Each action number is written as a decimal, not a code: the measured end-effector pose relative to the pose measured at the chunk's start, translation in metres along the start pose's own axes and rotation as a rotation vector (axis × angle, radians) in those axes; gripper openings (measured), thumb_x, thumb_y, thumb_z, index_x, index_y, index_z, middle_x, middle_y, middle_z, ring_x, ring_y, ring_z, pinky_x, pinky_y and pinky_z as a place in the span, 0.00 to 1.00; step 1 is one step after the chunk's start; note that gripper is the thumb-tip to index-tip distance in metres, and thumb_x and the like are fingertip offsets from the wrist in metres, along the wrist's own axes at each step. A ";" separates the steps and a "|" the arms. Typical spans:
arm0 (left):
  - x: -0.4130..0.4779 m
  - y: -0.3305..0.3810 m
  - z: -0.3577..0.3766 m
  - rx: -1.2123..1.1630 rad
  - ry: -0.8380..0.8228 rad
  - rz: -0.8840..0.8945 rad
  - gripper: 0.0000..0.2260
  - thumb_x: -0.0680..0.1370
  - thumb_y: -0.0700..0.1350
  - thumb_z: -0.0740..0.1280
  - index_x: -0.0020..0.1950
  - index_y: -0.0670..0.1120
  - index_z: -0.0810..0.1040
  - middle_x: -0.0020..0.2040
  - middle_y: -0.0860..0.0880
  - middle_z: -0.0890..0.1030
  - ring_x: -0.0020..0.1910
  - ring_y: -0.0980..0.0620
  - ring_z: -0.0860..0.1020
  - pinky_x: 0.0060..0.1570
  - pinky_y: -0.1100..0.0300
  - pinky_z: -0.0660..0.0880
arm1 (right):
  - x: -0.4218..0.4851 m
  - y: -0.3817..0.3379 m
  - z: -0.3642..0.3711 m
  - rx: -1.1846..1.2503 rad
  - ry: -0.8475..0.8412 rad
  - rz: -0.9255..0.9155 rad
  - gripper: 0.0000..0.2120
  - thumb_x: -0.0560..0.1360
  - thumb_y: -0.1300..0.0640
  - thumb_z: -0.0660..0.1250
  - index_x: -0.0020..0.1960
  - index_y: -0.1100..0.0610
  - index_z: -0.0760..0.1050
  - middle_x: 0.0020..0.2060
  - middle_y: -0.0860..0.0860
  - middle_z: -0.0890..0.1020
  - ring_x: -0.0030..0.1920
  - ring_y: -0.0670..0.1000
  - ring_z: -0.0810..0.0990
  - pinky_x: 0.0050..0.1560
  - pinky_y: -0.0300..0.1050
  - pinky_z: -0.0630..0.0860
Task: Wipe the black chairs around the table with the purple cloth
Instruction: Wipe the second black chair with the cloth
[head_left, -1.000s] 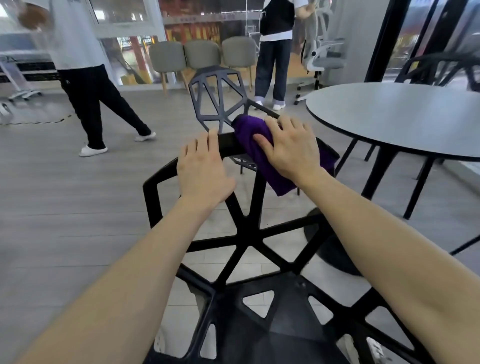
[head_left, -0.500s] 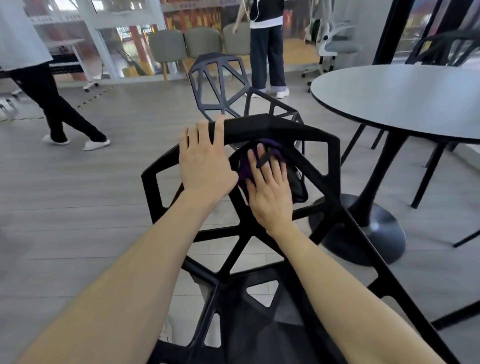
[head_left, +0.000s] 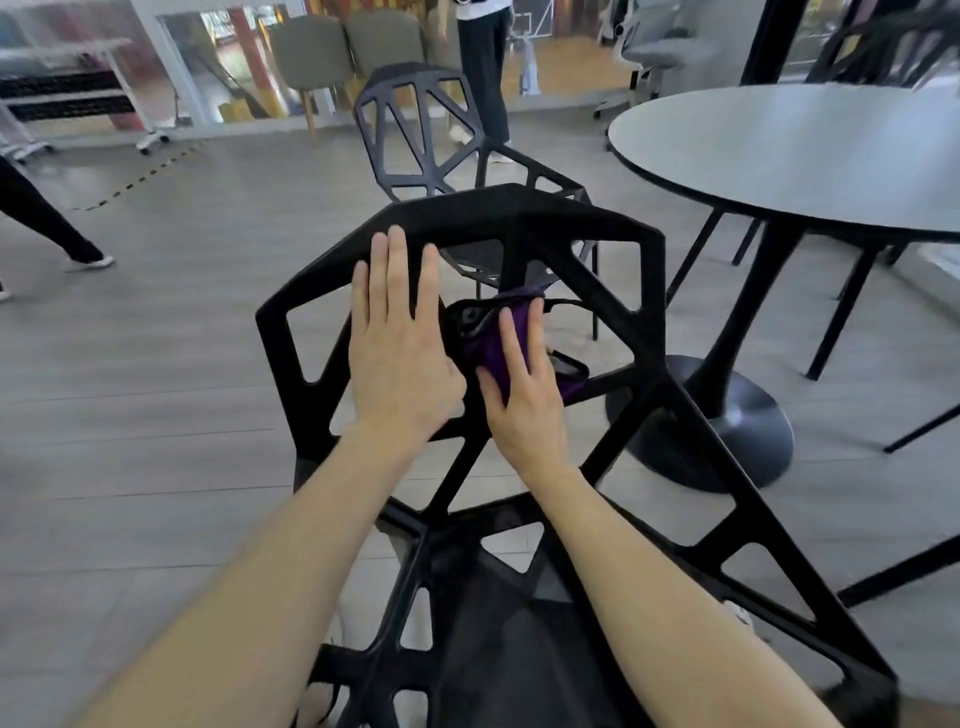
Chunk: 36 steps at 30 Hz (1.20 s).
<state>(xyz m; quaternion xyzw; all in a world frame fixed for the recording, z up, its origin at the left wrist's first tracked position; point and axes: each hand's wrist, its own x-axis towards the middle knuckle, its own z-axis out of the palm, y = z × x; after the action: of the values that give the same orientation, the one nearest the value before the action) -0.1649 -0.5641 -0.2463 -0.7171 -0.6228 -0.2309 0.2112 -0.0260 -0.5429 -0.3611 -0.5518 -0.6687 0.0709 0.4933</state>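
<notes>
Head view: left hand (head_left: 400, 358) flat on black chair (head_left: 519, 208); flat right hand (head_left: 524, 410) presses purple cloth (head_left: 485, 348) now lower.

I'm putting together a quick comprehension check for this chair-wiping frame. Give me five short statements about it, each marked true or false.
1. The right hand presses the purple cloth against the backrest of the near black chair. True.
2. The left hand grips the cloth too. False: it lies flat on the backrest, fingers straight.
3. The round table stands to the left of the near chair. False: it is on the right.
4. A second black chair stands beyond the near one. True.
5. The cloth is draped over the backrest's top edge. False: it sits lower, among the middle struts.
</notes>
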 end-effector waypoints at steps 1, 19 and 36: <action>-0.023 0.006 0.006 -0.061 0.003 -0.022 0.41 0.73 0.40 0.66 0.85 0.39 0.56 0.85 0.36 0.54 0.86 0.37 0.50 0.84 0.40 0.52 | 0.003 -0.004 -0.002 0.084 0.027 0.129 0.42 0.83 0.48 0.71 0.87 0.42 0.49 0.87 0.47 0.50 0.78 0.57 0.71 0.62 0.47 0.79; -0.015 -0.003 0.072 -0.870 -0.250 -0.558 0.06 0.83 0.48 0.62 0.57 0.51 0.77 0.48 0.50 0.84 0.46 0.43 0.86 0.50 0.41 0.85 | -0.004 0.013 -0.008 -0.265 -0.003 -0.067 0.16 0.77 0.56 0.69 0.63 0.60 0.77 0.46 0.57 0.77 0.44 0.61 0.76 0.44 0.56 0.74; -0.018 -0.001 0.073 -0.800 -0.205 -0.543 0.03 0.87 0.44 0.63 0.57 0.49 0.77 0.46 0.50 0.84 0.47 0.46 0.84 0.52 0.42 0.83 | -0.042 0.035 -0.006 -0.298 -0.223 -0.037 0.21 0.73 0.61 0.72 0.65 0.56 0.73 0.50 0.58 0.75 0.36 0.64 0.75 0.32 0.54 0.74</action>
<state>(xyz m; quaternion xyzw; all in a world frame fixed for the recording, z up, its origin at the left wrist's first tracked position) -0.1634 -0.5351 -0.3162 -0.5730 -0.6671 -0.4268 -0.2109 -0.0020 -0.5664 -0.4055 -0.5952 -0.7323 0.0229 0.3301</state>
